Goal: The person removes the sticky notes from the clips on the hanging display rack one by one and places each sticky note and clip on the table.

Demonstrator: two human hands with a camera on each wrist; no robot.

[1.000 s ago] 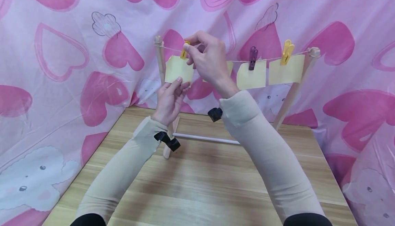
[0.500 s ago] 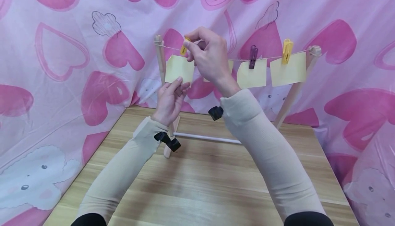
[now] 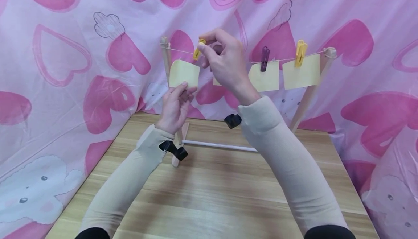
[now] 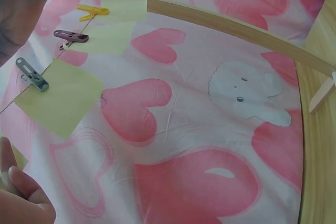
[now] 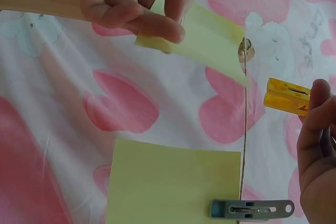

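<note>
My left hand (image 3: pixel 176 104) pinches a pale yellow sheet of paper (image 3: pixel 184 73) by its lower edge, thumb in front. The sheet's top edge is up at the string (image 3: pixel 176 50), near the left post. To the right of it, my right hand (image 3: pixel 226 61) holds a yellow clothespin (image 3: pixel 198 50) between thumb and fingers. In the right wrist view a gap shows between this clothespin (image 5: pixel 286 96) and both the string and the held paper (image 5: pixel 210 40). Below there, a grey clothespin (image 5: pixel 252 209) clips another sheet (image 5: pixel 173 182) to the string.
Farther right, a purple clothespin (image 3: pixel 265 59) and a yellow one (image 3: pixel 300 53) hold more sheets on the string. Wooden posts (image 3: pixel 308 97) carry it, with a white rod (image 3: pixel 218 145) low between them. A pink heart-patterned cloth (image 3: pixel 65 68) hangs behind the wooden table (image 3: pixel 209 195).
The yellow clothespin in my right hand has moved up and right, off the paper's top edge. My left hand has shifted slightly left with the paper.
</note>
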